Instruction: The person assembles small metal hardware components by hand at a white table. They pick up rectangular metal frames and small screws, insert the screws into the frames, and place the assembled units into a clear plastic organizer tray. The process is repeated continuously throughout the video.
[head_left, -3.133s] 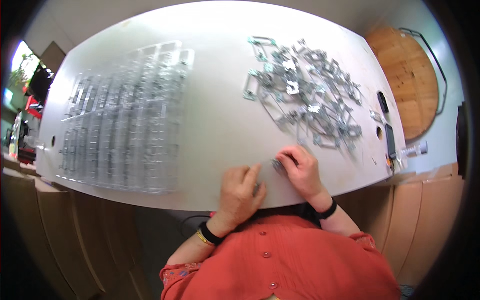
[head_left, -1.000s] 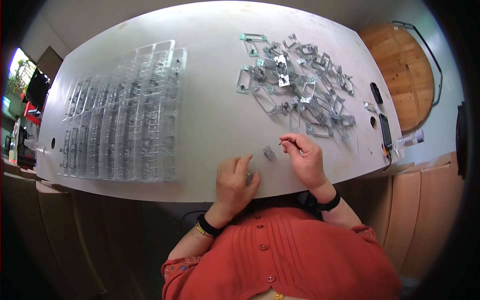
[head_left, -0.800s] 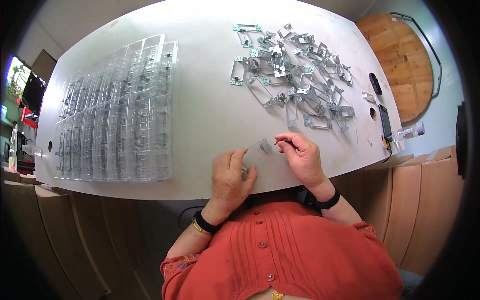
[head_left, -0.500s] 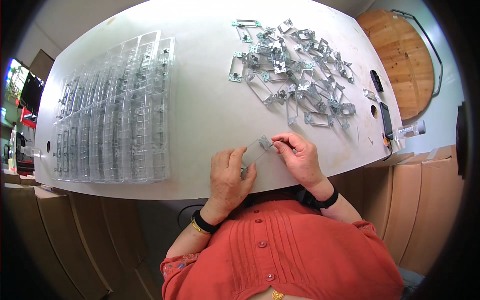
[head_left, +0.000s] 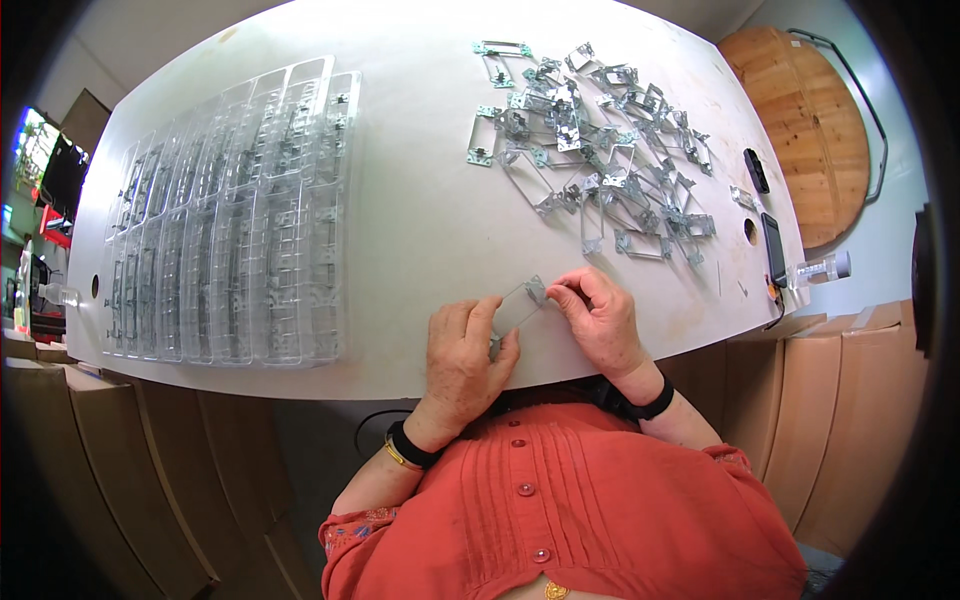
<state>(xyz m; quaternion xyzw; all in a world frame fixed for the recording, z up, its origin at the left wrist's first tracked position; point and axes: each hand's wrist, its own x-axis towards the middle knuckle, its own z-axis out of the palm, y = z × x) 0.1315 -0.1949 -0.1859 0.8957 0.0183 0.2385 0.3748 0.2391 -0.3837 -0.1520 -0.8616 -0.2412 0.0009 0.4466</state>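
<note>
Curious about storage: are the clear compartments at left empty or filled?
Filled, at least partly: grey metal parts show through the clear compartments. Whether each is full, cannot tell.

The near end of the metal frame [head_left: 535,290] is partly hidden by the left hand [head_left: 463,350], any piece at the right hand's [head_left: 600,318] fingertips is too small to tell, and the upper edge crops the tabletop [head_left: 415,200].
</note>
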